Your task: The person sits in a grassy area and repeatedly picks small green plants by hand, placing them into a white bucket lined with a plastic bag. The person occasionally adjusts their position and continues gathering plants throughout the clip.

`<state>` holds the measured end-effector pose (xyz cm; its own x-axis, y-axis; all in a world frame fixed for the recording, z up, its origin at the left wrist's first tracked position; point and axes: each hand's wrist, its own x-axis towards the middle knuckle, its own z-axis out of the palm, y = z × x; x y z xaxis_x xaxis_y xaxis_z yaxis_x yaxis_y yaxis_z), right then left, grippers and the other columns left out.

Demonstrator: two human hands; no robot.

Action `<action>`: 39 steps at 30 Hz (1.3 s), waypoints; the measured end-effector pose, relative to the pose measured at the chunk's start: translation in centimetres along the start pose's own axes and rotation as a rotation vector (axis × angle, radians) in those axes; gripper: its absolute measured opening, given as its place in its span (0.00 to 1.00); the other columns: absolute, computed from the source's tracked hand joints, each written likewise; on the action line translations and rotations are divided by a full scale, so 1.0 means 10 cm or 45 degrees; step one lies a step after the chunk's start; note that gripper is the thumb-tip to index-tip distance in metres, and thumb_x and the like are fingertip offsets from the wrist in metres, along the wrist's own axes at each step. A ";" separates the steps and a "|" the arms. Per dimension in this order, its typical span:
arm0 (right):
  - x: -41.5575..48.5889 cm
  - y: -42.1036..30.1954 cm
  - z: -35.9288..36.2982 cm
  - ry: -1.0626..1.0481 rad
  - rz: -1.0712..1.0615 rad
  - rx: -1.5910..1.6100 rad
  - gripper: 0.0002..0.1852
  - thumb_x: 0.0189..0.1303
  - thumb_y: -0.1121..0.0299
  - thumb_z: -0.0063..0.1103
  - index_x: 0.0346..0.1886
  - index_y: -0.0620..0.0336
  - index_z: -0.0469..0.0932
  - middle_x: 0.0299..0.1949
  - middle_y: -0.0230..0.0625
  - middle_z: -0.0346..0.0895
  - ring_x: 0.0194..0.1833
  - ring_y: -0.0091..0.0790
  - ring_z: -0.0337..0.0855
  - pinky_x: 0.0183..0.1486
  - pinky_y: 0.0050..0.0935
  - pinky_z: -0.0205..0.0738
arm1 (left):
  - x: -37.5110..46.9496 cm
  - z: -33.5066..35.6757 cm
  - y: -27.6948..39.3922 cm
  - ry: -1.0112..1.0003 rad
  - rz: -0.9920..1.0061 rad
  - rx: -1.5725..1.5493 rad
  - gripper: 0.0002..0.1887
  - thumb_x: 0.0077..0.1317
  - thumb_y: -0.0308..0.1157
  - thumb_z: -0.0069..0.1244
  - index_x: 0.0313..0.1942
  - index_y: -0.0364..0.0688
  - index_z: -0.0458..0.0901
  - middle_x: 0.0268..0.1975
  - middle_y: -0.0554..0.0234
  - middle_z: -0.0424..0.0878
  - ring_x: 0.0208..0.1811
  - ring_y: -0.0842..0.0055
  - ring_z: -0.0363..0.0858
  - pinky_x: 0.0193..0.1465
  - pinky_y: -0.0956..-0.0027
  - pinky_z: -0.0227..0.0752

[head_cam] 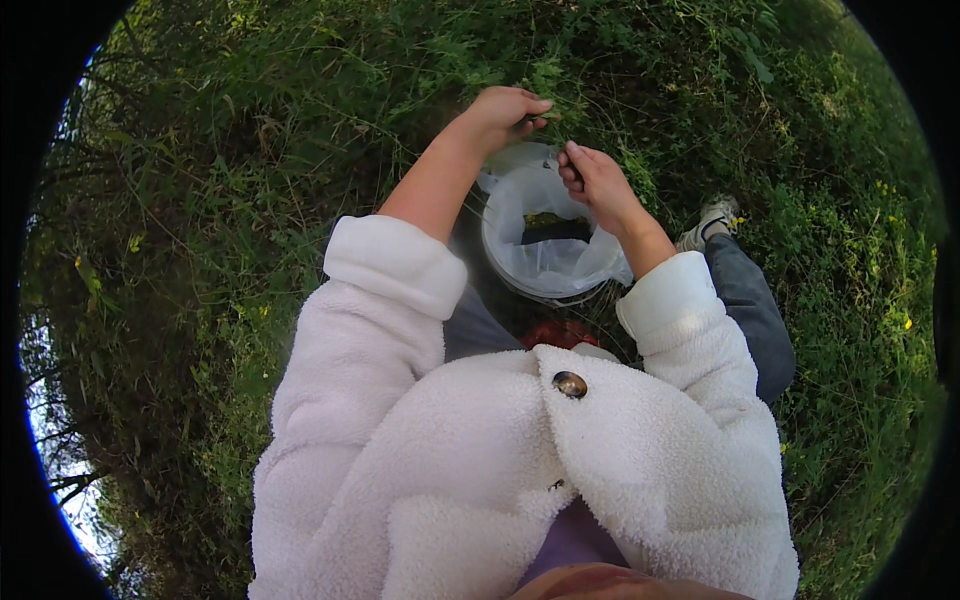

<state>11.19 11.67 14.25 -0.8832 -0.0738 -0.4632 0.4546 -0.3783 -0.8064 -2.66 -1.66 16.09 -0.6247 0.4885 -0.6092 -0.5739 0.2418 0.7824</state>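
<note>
Above the far rim of a white bucket (501,271), my left hand (514,116) pinches a green plant stem (553,115) between thumb and fingers. My right hand (589,176) is just to the right and nearer to me, over the bucket's far right side, with its fingers curled in and the thumb on top. Whether a thin stem or a small dark thing lies in its grip is not clear. A translucent plastic bag (551,259) lines the bucket and folds over its rim. Inside are a dark object (556,230) and some green bits (541,219).
Tangled grass and leafy weeds (300,150) surround the bucket, with small yellow flowers at the right. A red item (559,334) lies between the bucket and my jacket (480,420). My shoe (712,217) stands to the bucket's right. Bare branches (75,480) show at the far left.
</note>
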 end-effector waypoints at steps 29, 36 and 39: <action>0.22 0.00 0.00 0.443 -0.381 -0.298 0.09 0.62 0.66 0.57 0.37 0.63 0.76 0.25 0.29 0.77 0.24 0.19 0.73 0.26 0.18 0.65 | 0.02 -0.07 0.01 0.015 -0.046 -0.071 0.07 0.65 0.32 0.51 0.42 0.43 0.77 0.40 0.69 0.83 0.39 0.85 0.77 0.33 0.84 0.68; -0.03 0.20 -0.26 0.306 -0.180 -0.253 0.11 0.61 0.66 0.58 0.41 0.64 0.78 0.35 0.36 0.81 0.33 0.26 0.80 0.39 0.24 0.76 | 0.02 -0.11 0.01 0.061 -0.011 -0.224 0.08 0.66 0.31 0.49 0.43 0.39 0.75 0.42 0.65 0.82 0.44 0.82 0.78 0.41 0.81 0.73; -0.17 0.15 -0.20 -0.149 -0.363 -1.450 0.15 0.59 0.63 0.60 0.43 0.64 0.79 0.38 0.41 0.82 0.37 0.34 0.83 0.43 0.28 0.76 | 0.03 -0.13 -0.01 -0.004 -0.015 -0.403 0.09 0.68 0.29 0.46 0.44 0.36 0.74 0.44 0.61 0.81 0.46 0.77 0.78 0.48 0.76 0.76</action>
<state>13.60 13.04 13.05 -0.9479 -0.2261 -0.2246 0.0283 0.6423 -0.7659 -3.46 -2.64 15.69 -0.6156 0.4898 -0.6173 -0.7177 -0.0249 0.6959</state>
